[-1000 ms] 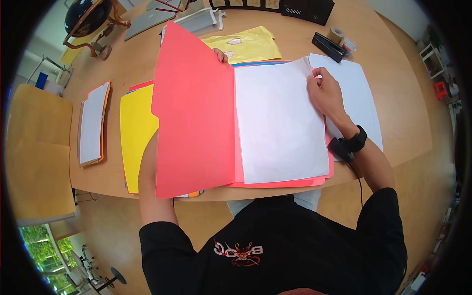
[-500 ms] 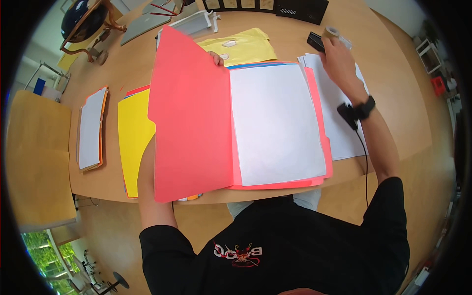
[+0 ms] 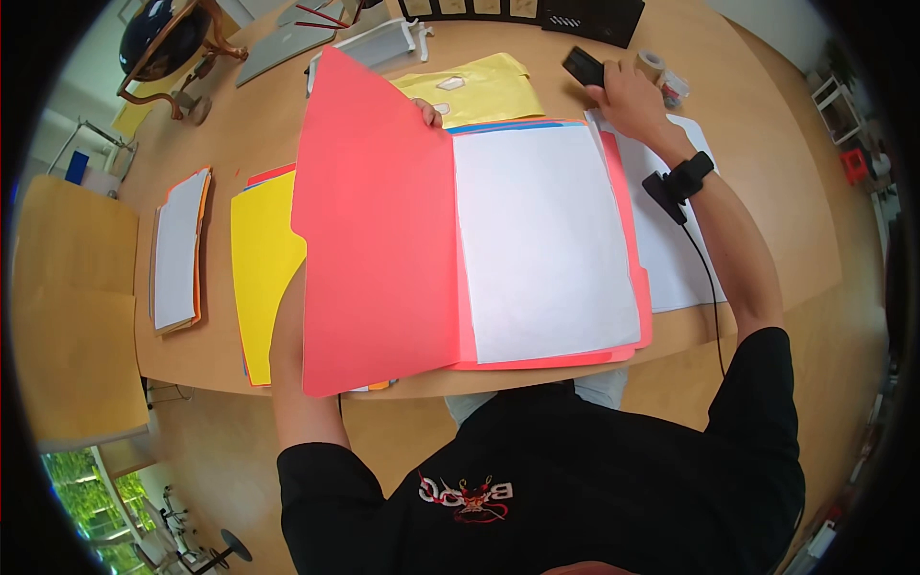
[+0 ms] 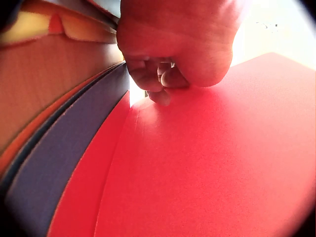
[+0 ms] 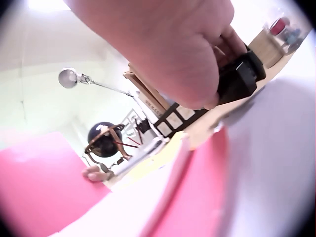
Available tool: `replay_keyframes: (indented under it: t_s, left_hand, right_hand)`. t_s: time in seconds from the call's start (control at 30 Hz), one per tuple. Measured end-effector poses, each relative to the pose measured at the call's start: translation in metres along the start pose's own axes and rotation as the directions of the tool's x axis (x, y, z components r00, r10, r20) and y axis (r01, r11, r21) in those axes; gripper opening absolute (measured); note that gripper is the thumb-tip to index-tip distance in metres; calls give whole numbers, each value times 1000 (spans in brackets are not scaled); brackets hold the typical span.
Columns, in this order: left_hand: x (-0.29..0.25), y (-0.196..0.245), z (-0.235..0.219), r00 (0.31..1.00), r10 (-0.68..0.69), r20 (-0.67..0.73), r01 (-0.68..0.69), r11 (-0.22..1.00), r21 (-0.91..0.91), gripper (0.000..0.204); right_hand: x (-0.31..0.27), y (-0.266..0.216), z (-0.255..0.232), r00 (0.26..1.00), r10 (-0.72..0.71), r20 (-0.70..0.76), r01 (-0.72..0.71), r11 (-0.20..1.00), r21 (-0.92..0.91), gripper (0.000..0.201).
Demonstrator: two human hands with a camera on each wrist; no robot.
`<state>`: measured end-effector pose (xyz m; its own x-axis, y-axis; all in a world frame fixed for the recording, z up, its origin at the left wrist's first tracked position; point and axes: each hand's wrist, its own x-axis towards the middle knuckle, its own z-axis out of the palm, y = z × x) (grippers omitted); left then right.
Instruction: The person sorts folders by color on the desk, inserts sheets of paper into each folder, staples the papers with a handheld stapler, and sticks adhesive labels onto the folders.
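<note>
A red folder (image 3: 379,240) lies spread open before me, its left cover raised. My left hand (image 3: 428,113) grips the top of that cover near the fold; most of the hand is hidden behind it in the head view. White sheets (image 3: 546,244) lie on the folder's right side. Beyond the folder's upper right corner, my right hand (image 3: 632,103) grips a black stapler (image 3: 581,65). The right wrist view shows the stapler's end (image 5: 242,81) sticking out past the fingers.
Loose white paper (image 3: 676,230) lies right of the folder, with a tape roll (image 3: 650,63) behind it. A yellow envelope (image 3: 479,88) lies beyond the folder. To the left are a yellow folder (image 3: 259,278), a paper stack (image 3: 179,254) and a globe (image 3: 163,43).
My right hand has left the sheets' upper right corner, reached the stapler and drawn it leftward. The sheets' raised corner has dropped flat. My left hand stays on the cover.
</note>
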<state>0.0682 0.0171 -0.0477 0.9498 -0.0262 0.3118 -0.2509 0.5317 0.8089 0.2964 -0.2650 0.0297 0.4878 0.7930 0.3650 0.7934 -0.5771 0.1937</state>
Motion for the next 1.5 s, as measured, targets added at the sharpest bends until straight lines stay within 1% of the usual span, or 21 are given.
replay_keyframes:
  t_s: [0.07, 0.1, 0.17, 0.23, 0.3, 0.43, 0.5, 0.57, 0.6, 0.67, 0.77, 0.83, 0.9, 0.97, 1.0, 1.13, 1.23, 1.37, 1.43, 1.47, 1.5]
  left_hand:
    - [-3, -2, -3, 1000, 11, 9, -10, 1000, -24, 25]
    - [-3, -3, -4, 1000, 15, 16, -14, 999, -35, 25]
    - [-6, 0, -9, 999, 22, 33, -20, 998, -57, 26]
    - [1, 3, -13, 998, 28, 48, -24, 997, -75, 26]
    - [3, 9, -16, 997, 34, 63, -28, 995, -93, 26]
    - [-8, 1, -13, 994, 57, 92, -43, 989, -142, 27]
    - [-10, 2, -9, 993, 71, 96, -55, 986, -160, 27]
    - [-7, 3, 5, 999, 43, 13, -42, 999, -22, 25]
    - [-5, 5, 10, 999, 30, -31, -29, 999, 44, 24]
    - [10, 7, 18, 993, 15, -118, 6, 985, 173, 22]
    - [8, 16, 35, 968, 10, -249, 80, 932, 352, 20]
    - [-31, 24, 65, 942, 20, -335, 145, 875, 462, 18]
    - [-22, 26, 66, 926, 28, -377, 183, 839, 512, 17]
    - [-5, 21, 57, 945, -4, -327, 249, 660, 709, 19]
    - [-7, 20, 58, 945, -31, -325, 246, 722, 647, 22]
    - [-8, 25, 68, 944, -2, -330, 234, 710, 664, 21]
    - [-7, 26, 74, 930, 36, -367, 236, 705, 669, 27]
    - [-9, 18, 60, 947, 46, -317, 232, 585, 777, 32]
    - [-12, 20, 65, 902, -97, -421, 398, 568, 721, 33]
    - [-12, 24, 72, 879, -154, -450, 446, 600, 664, 31]
    - [-12, 22, 70, 877, -160, -452, 451, 597, 664, 31]
  right_hand:
    - [10, -29, -30, 977, 113, 181, -190, 848, 494, 46]
    - [11, -46, -39, 977, 114, 181, -191, 848, 495, 46]
    - [13, -80, -52, 967, 3, 256, -245, 307, 920, 47]
    - [15, -110, -28, 974, -59, 220, -212, 113, 971, 53]
    - [15, -132, -23, 977, -93, 193, -184, 89, 979, 55]
    - [20, -138, -22, 996, 20, 88, -90, 184, 979, 56]
    - [24, -115, -20, 991, 134, 26, -81, 421, 903, 58]
    - [21, -83, -16, 979, 198, -38, -83, 569, 818, 54]
    - [17, -63, -27, 975, 176, 137, -219, 653, 725, 57]
    - [7, -27, -23, 943, 270, 193, -331, 730, 598, 59]
    - [-9, 19, 2, 931, 302, 208, -366, 773, 518, 59]
    - [-21, 38, 26, 911, 413, 18, -383, 829, 407, 58]
    - [-26, 45, 28, 910, 412, 46, -390, 813, 432, 60]
    - [-33, 49, 32, 909, 411, 73, -397, 795, 458, 61]
    - [-36, 49, 35, 921, 389, 15, -356, 826, 436, 62]
    - [-39, 51, 43, 933, 343, -110, -261, 855, 449, 59]
    - [-39, 51, 44, 928, 369, -46, -285, 784, 551, 65]
    - [-37, 49, 42, 935, 353, 17, -295, 753, 588, 64]
    - [-33, 34, 30, 920, 348, -181, -322, 933, 158, 57]
    - [-25, 28, 23, 918, 353, -178, -326, 931, 162, 57]
    - [-14, 22, 17, 944, 251, -213, -217, 961, 170, 52]
